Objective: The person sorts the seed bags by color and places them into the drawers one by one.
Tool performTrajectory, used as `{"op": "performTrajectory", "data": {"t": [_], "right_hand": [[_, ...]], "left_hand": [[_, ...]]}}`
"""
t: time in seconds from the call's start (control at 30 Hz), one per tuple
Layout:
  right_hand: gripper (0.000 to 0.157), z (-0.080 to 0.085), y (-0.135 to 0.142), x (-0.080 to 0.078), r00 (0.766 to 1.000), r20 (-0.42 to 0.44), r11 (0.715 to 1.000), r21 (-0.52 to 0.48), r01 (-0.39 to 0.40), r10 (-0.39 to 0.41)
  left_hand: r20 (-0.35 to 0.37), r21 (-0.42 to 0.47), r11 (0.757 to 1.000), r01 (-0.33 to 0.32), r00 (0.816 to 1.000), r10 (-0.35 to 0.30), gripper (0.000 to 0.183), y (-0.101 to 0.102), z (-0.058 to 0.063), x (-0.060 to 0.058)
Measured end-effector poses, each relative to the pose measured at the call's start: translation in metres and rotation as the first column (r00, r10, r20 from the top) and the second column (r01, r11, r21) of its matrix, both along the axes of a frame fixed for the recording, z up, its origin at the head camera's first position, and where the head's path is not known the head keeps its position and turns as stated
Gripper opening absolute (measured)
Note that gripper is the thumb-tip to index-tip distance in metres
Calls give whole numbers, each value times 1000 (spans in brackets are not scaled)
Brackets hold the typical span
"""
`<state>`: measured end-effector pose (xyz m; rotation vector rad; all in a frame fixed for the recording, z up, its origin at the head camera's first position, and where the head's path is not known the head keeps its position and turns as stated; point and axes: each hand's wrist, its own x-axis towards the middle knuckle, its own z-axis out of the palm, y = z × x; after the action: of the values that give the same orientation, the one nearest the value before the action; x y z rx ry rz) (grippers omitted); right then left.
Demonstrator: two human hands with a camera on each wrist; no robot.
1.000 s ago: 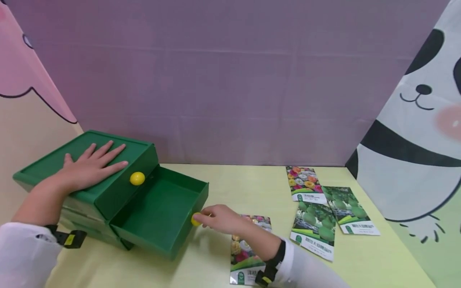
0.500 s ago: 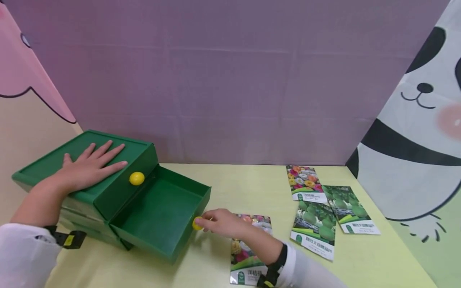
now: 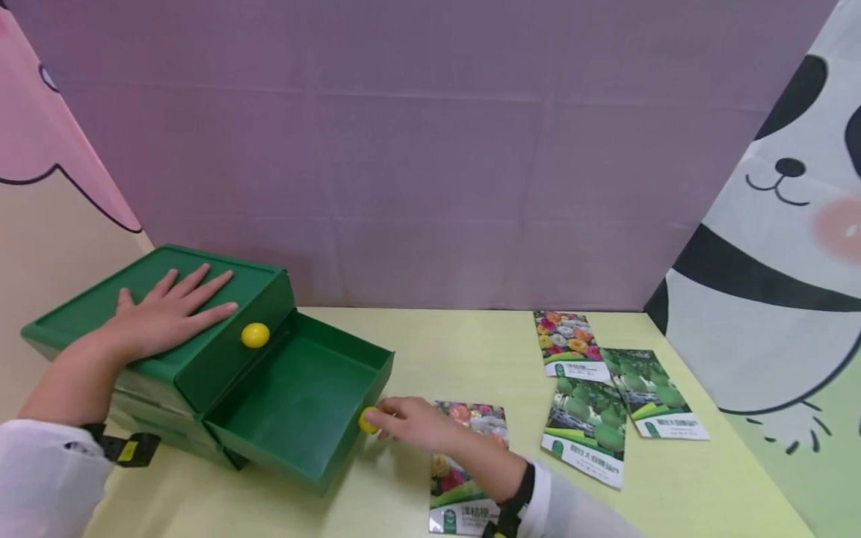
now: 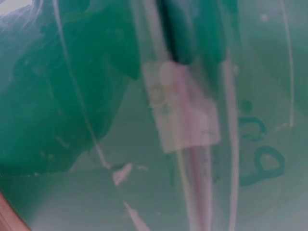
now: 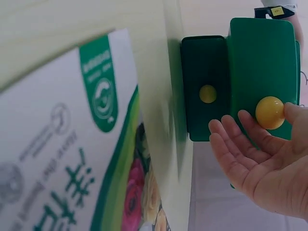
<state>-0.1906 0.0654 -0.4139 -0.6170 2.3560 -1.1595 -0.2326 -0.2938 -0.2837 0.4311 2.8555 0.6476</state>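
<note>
I see the right hand pinching the green drawer's half-covered yellow knob, left hand outspread toward the table's left edge.

Left fingers spread, right fingers pinching

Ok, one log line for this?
drawer: open | left hand: rests on green cabinet | right hand: holds that drawer's yellow knob
</note>
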Motion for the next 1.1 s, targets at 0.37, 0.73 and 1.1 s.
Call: {"op": "performTrajectory", "data": {"t": [0.37,0.73,1.1], "right_hand": [[51,-1,42,17,989,-60,988,68,139,-135],[93,-21,103,49,949,-222,914,292,282,-222],[118,-36,131,60,949,-270,835,476,277,-161]], "left_hand": [[9,21,1000,-5,1000,5,62,-2,-4,5],[-19,-11,1000,-4,1000,4,65,1,1,1],[-24,-24,1000,2,1000,-3,66,0,0,1]]}}
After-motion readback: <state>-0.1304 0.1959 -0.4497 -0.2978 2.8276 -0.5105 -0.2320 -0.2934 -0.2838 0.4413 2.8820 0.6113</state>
